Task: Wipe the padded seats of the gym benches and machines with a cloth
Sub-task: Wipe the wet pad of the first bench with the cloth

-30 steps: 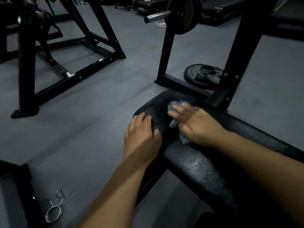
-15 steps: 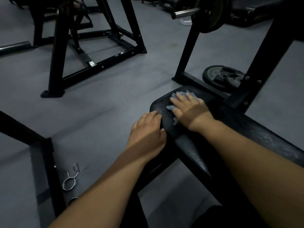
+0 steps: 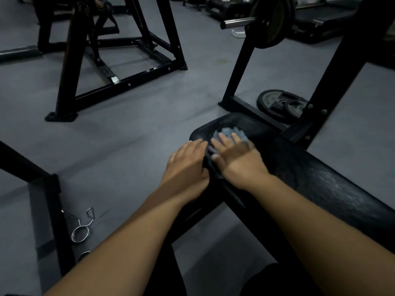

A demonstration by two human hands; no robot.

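Head view: right hand point(image 3: 237, 161) lies flat, fingers spread and straight, pressing the cloth point(image 3: 233, 133) onto the pad point(image 3: 320, 178) near its rounded end. Left hand point(image 3: 186, 165) rests on the pad's near edge, fingers bent over it; motion blur leaves it unclear whether it truly grips.

Step judged: wiping the pad's end. Recommended: firm, even pressure and overlapping strokes carried over the rounded rim, with the left hand steadying.

Materials: the pad is black pebbled vinyl with a dull sheen, probably cushioned. The cloth is grey-blue, crumpled and soft. Frame point(image 3: 333, 82) is black square tube, bolted. Plates point(image 3: 280, 103) lie flat on the grey floor point(image 3: 149, 124); a wire collar point(image 3: 81, 227) lies nearby.
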